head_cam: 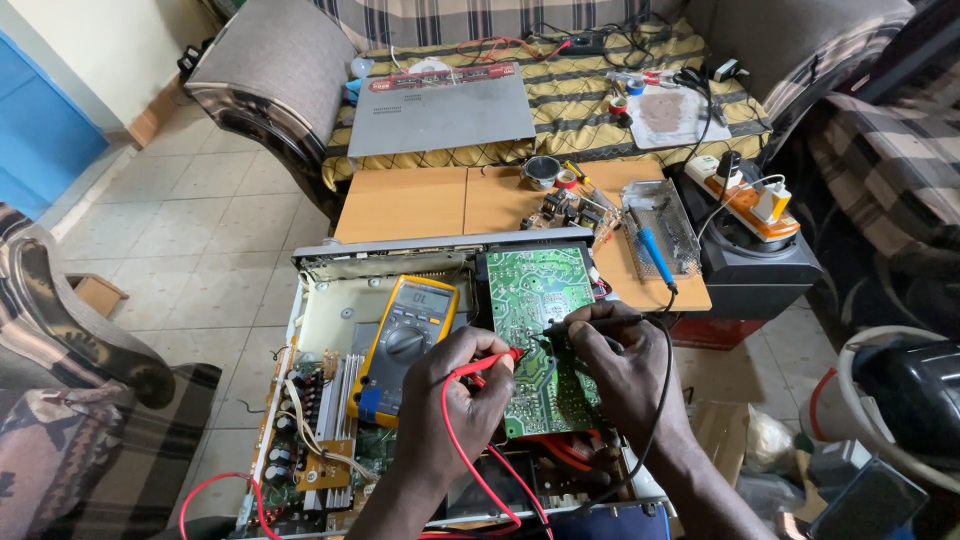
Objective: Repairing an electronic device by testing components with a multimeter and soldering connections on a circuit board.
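My left hand [455,395] pinches a red test probe [497,358], its tip resting on a green circuit board [535,290] that stands inside an opened grey electronics chassis [330,300]. My right hand [610,355] holds a black test probe [590,323] against the same board, a little to the right. Red and black leads trail down toward me. A yellow multimeter [408,335] lies in the chassis just left of the board, display lit.
A wooden table [440,200] behind the chassis holds a blue-handled soldering iron [650,250], a metal tray and small parts. A grey metal cover [440,110] lies on the sofa. A power strip [745,195] sits to the right, armchairs at left.
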